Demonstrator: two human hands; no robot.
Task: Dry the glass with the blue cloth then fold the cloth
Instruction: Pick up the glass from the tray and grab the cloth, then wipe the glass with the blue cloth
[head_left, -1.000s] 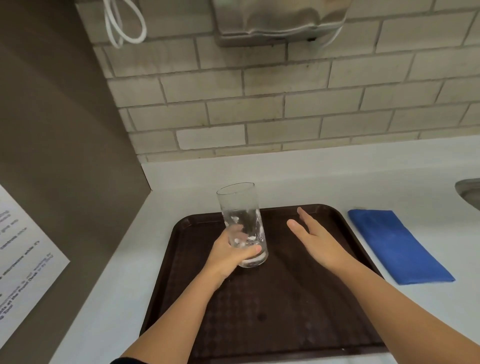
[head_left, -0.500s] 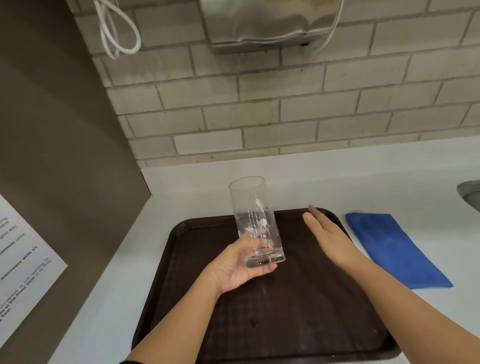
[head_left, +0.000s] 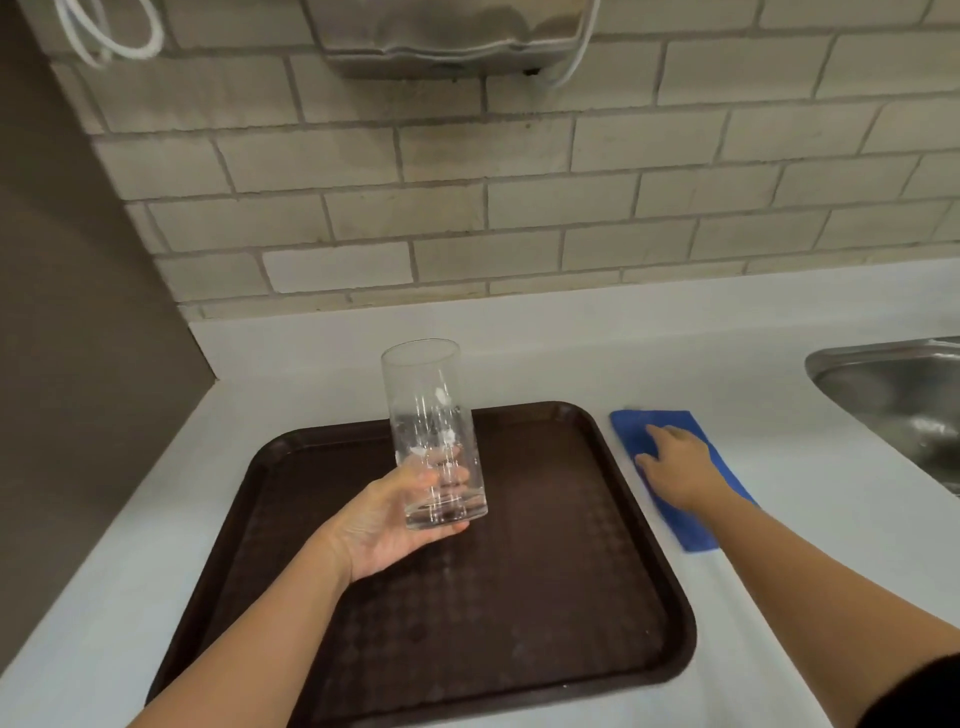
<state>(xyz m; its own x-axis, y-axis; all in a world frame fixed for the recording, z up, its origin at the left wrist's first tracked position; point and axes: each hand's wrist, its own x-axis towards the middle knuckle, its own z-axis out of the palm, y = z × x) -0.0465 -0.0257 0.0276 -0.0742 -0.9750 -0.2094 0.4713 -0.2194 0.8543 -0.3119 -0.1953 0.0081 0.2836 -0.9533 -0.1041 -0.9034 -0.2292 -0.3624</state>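
The right hand (head_left: 675, 467) has been carried off the tray (head_left: 571, 597) and laid on the blue cloth (head_left: 631, 434), which lies flat and folded on the bench (head_left: 779, 405) just beside the tray's right edge and well short of the sink (head_left: 893, 384); its fingers are spread on the fabric, and no pinch or gathering of the cloth can be seen. The glass (head_left: 434, 436) is held near its base by the left hand (head_left: 395, 519), with fingers and thumb curled round it; it is kept roughly upright, tilted slightly, and clear of the tray. This is judged to mean that the fetching step is nearly finished: the cloth has been reached but not lifted, and drying has not begun. A second earlier the glass was gripped low, at or just above the tray surface, while the right hand hovered flat beside it; half a second earlier the glass was already raised and the right hand was over the tray's right side, short of the cloth. The cloth itself seems unmoved across the frames, though the view has shifted and the sink is now seen more fully.
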